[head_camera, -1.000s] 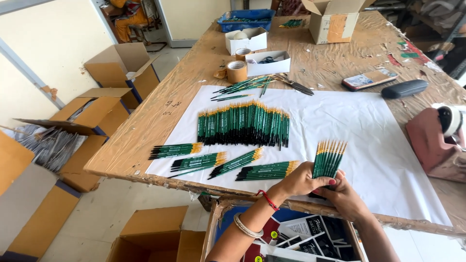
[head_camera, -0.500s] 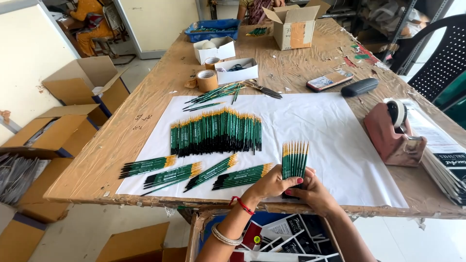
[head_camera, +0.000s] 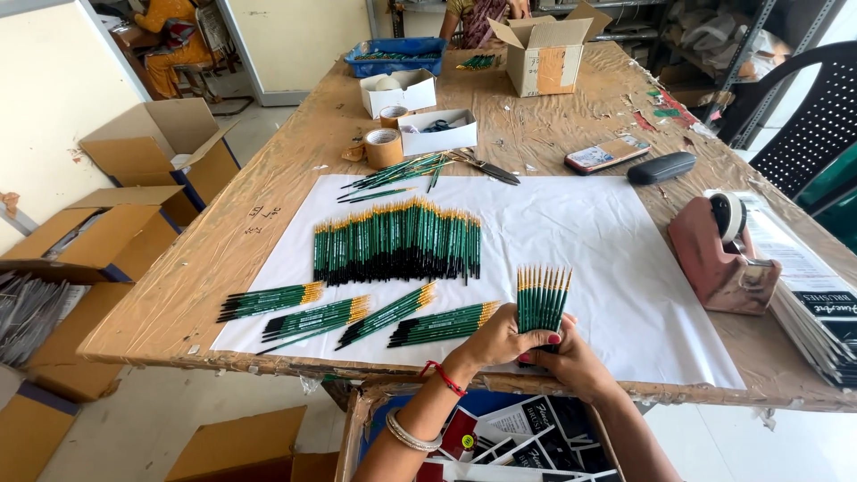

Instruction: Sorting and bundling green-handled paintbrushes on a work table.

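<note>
Both my hands hold one upright fan of green paintbrushes [head_camera: 541, 299] with yellow tips, near the front edge of the white sheet [head_camera: 607, 259]. My left hand [head_camera: 500, 339] wraps the bundle's lower end from the left and my right hand [head_camera: 562, 357] cups it from below and right. To their left lie several small bundles of the same brushes [head_camera: 357, 314] on the sheet. A long row of brushes [head_camera: 397, 241] lies behind those. Loose brushes [head_camera: 397, 174] sit at the sheet's far edge.
A red tape dispenser [head_camera: 719, 250] and stacked printed cards [head_camera: 817, 295] stand right. Tape rolls [head_camera: 384, 145], white boxes [head_camera: 437, 131], scissors [head_camera: 486, 167], a phone [head_camera: 607, 154], a dark case [head_camera: 661, 167] and a cardboard box [head_camera: 544, 58] lie farther back. Open cartons [head_camera: 116, 232] sit on the floor left. People sit beyond.
The view has shifted and come closer. My hands still hold the brush fan, now more gathered and upright; the bundles on the sheet have not moved.
</note>
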